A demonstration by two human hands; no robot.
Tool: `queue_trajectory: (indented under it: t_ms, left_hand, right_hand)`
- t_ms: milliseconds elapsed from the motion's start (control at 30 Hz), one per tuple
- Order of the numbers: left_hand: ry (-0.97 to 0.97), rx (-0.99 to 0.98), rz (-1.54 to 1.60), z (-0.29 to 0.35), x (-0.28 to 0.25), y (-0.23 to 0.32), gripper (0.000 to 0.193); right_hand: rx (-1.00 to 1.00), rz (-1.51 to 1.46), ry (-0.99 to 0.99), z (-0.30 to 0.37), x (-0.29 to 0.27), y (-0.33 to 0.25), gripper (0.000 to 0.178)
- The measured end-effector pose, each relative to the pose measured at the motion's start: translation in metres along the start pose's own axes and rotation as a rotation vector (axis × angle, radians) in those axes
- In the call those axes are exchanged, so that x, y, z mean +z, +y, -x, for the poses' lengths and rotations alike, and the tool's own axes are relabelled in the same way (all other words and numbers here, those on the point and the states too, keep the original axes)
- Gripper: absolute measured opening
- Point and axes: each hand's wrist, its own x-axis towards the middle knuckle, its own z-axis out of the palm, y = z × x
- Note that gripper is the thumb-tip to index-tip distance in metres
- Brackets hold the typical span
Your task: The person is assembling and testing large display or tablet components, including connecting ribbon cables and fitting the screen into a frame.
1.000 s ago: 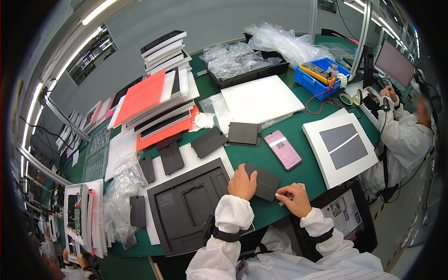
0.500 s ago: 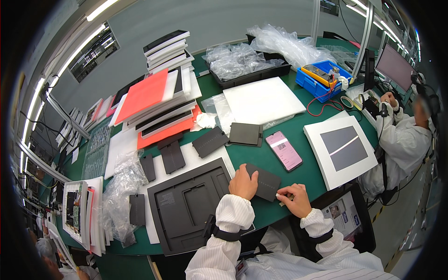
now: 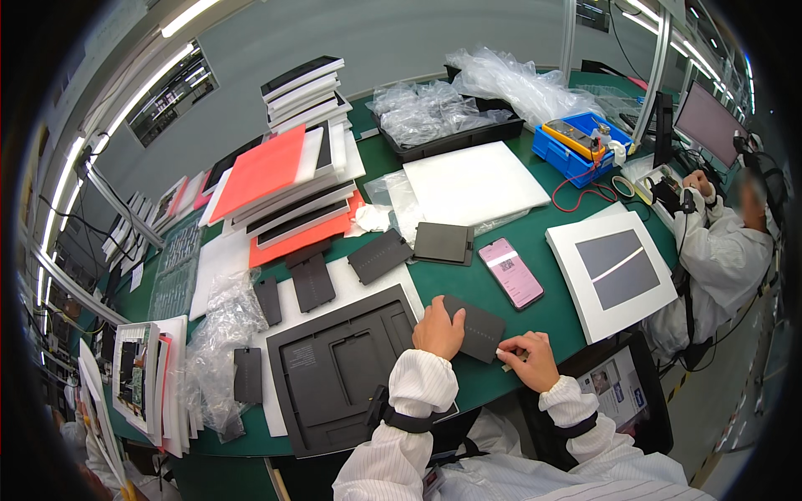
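My left hand (image 3: 439, 330) is closed on the left edge of a small dark grey cover plate (image 3: 478, 331), thumb on top, just above the green table. At the plate's lower right corner, my right hand (image 3: 531, 361) pinches a small whitish piece, too small to name. Left of my hands lies a large dark grey back panel (image 3: 334, 376) with a recessed middle. Similar small dark plates lie around it: one (image 3: 311, 282) beyond its top edge, another (image 3: 378, 256) to the right of that, and a squarer one (image 3: 444, 243) near a phone (image 3: 510, 274) with a lit screen.
A white-framed display (image 3: 614, 271) lies at right. Stacked frames and red foam sheets (image 3: 263, 175) rise at back left. Clear plastic bags (image 3: 221, 334) lie at left. A black tray (image 3: 451, 138) and blue bin (image 3: 576, 154) stand behind. A co-worker (image 3: 723, 242) sits at right.
The whole view has shifted slightly. Both my hands keep nearly the same pose at the cover plate. At the lower left, a white panel beside another person has risen.
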Motion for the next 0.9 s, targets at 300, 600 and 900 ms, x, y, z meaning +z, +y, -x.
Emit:
queue_trajectory:
  t_ms: [300, 600, 900]
  left_hand:
    - [0.018, 0.01, 0.0, -0.0004, 0.0016, -0.0012, 0.052]
    - [0.054, 0.053, 0.005, 0.0001, 0.0045, -0.0043, 0.048]
    - [0.067, 0.064, 0.017, 0.001, 0.0059, -0.004, 0.048]
  right_hand:
    - [0.0, -0.008, 0.014, -0.0001, -0.0006, -0.0028, 0.013]
    - [-0.003, -0.014, 0.014, 0.0009, -0.0008, -0.0013, 0.013]
    - [-0.012, -0.021, 0.029, 0.0008, -0.0015, -0.002, 0.011]
